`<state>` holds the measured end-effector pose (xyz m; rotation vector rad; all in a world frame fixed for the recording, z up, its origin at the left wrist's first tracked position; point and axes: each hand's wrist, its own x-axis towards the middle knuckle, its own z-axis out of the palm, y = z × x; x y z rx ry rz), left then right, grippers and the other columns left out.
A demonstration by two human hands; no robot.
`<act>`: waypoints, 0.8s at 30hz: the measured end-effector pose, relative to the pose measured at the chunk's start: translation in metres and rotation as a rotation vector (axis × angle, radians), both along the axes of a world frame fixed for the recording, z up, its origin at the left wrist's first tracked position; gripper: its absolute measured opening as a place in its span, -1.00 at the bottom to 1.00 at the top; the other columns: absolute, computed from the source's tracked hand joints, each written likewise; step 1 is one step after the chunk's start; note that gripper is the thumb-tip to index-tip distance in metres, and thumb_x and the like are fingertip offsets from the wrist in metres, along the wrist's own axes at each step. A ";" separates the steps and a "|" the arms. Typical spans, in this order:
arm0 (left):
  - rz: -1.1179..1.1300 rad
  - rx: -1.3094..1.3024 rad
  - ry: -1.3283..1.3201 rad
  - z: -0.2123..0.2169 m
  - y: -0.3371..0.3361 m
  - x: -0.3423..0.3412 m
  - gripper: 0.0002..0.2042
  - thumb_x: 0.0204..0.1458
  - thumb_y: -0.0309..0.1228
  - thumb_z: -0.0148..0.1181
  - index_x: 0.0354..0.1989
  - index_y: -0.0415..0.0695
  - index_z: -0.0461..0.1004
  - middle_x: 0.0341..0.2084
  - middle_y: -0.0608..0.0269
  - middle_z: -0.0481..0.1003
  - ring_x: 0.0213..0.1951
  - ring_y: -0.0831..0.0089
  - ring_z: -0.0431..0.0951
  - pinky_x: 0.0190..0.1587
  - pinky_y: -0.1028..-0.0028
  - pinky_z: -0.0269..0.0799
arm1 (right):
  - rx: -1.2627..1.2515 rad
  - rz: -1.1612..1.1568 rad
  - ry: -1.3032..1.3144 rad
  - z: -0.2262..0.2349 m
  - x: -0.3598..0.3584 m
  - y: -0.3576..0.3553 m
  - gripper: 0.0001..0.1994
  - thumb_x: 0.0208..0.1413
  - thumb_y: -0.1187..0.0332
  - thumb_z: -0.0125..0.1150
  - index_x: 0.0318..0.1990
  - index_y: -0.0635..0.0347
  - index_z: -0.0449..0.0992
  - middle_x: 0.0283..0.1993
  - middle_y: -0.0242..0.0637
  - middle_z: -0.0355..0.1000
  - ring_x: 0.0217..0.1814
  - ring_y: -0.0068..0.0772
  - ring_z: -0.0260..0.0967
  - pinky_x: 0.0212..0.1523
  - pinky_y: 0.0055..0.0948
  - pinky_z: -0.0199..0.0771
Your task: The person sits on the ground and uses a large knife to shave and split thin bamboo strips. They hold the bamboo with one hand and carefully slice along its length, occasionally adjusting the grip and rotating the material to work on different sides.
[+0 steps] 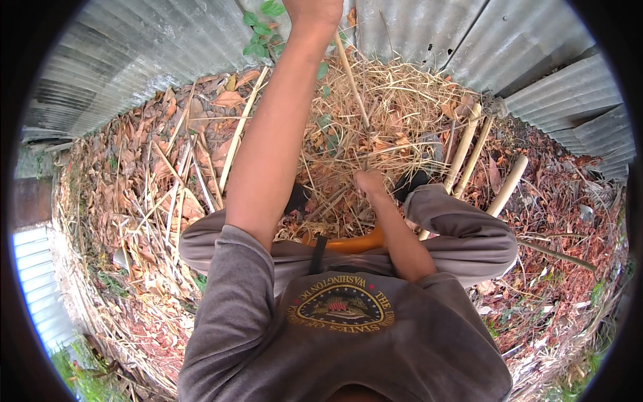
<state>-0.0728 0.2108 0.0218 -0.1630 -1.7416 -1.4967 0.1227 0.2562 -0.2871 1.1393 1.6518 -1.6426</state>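
Nearest us is our dark shirt (429, 335) with its round emblem, then our brown trousers (462, 231), knees spread wide. Between the thighs we see a smooth orange thing (358, 244), lying crosswise beside a black strap (318, 254).

Just beyond, our right hand (370, 182) is low between the knees, its fingers curled tight around a thin dark piece (366, 161) that points away from us. Past it is the pale stick (350, 79), over the heap of dry straw (408, 84); its long axis runs mostly away from us, the near end toward the right hand, the far end leaning slightly left, toward our left hand (313, 8). The picture's edge cuts that hand, so we cannot tell what its fingers do.

To the right, thick pale poles (463, 147) slant away; farthest stands the corrugated metal fence (415, 27).
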 end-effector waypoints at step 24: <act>-0.736 0.408 -0.132 -0.006 -0.020 0.000 -0.61 0.16 -0.24 0.10 -0.72 -0.01 0.21 -0.83 0.48 0.11 -0.80 0.60 0.12 -0.74 0.50 -0.02 | -0.648 -0.137 0.447 0.067 0.007 0.031 -0.93 0.02 0.52 0.01 -0.36 0.22 0.43 -0.73 -0.50 0.11 -0.72 -0.58 0.08 -0.63 -0.48 0.15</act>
